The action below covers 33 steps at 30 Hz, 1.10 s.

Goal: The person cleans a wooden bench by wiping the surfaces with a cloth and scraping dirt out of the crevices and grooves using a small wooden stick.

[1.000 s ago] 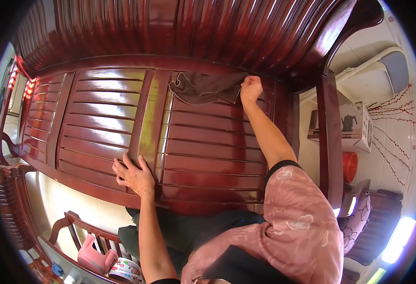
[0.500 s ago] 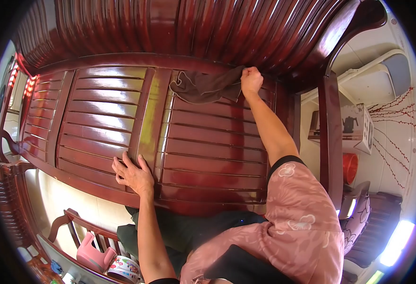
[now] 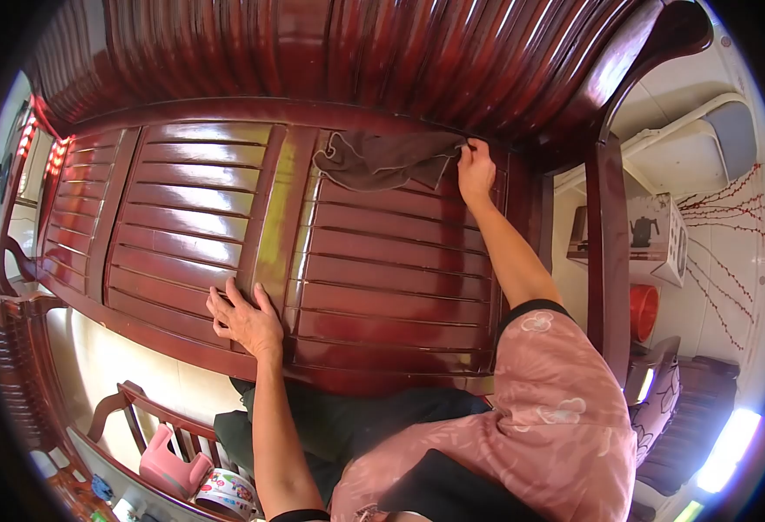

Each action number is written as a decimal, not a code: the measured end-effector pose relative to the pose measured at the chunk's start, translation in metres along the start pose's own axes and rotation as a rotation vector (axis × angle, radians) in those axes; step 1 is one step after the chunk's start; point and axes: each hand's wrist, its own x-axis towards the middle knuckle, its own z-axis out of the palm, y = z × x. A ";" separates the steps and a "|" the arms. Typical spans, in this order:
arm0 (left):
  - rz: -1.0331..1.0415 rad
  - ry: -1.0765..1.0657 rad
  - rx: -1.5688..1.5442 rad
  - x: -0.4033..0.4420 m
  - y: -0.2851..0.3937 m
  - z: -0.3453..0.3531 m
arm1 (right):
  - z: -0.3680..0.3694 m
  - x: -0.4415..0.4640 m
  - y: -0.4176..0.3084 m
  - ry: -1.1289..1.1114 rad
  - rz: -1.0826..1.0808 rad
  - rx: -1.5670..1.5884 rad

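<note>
A dark brown cloth (image 3: 387,159) with a pale stitched edge lies crumpled at the back of the dark red wooden bench seat (image 3: 391,261). At the cloth's right end, my right hand (image 3: 476,170) pinches one corner between thumb and fingers. Its left end is bunched up against the backrest side. My left hand (image 3: 248,324) rests spread on the slatted seat near the front edge, fingers apart and holding nothing.
The slatted backrest (image 3: 348,61) rises behind the seat. Right of the armrest post (image 3: 607,244) stand a kettle box (image 3: 657,235), a red bucket (image 3: 644,311) and a folded chair (image 3: 687,152). A pink plastic stool (image 3: 169,461) is at lower left.
My right hand has moved slightly right and toward me, going from a fist to a pinch on the cloth's corner. The cloth's right end has stretched out a little. My left hand stays put.
</note>
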 end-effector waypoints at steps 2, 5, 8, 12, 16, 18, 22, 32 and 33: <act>-0.003 -0.007 0.006 0.000 0.001 0.000 | -0.020 -0.014 0.014 -0.018 -0.068 -0.069; 0.002 -0.004 0.012 0.000 0.001 0.000 | -0.026 -0.023 0.041 -0.008 -0.174 -0.144; 0.008 0.007 0.046 -0.001 -0.003 0.005 | -0.021 -0.027 0.038 -0.003 -0.205 -0.138; 0.032 0.006 0.024 -0.001 -0.004 0.005 | -0.029 -0.027 0.033 -0.070 -0.207 -0.063; 0.348 0.078 -0.011 0.004 0.008 0.001 | -0.031 -0.028 0.030 -0.075 -0.294 0.039; 0.493 0.053 -0.181 0.002 0.058 -0.020 | -0.032 -0.027 0.031 -0.087 -0.274 0.053; 0.696 0.027 -0.286 -0.004 0.194 -0.003 | -0.029 -0.027 0.033 -0.048 -0.281 0.050; 0.695 -0.151 -0.203 0.010 0.257 0.074 | -0.037 -0.026 0.022 -0.141 -0.465 0.123; 0.691 -0.136 -0.206 0.012 0.259 0.073 | -0.038 -0.023 0.021 -0.182 -0.470 0.104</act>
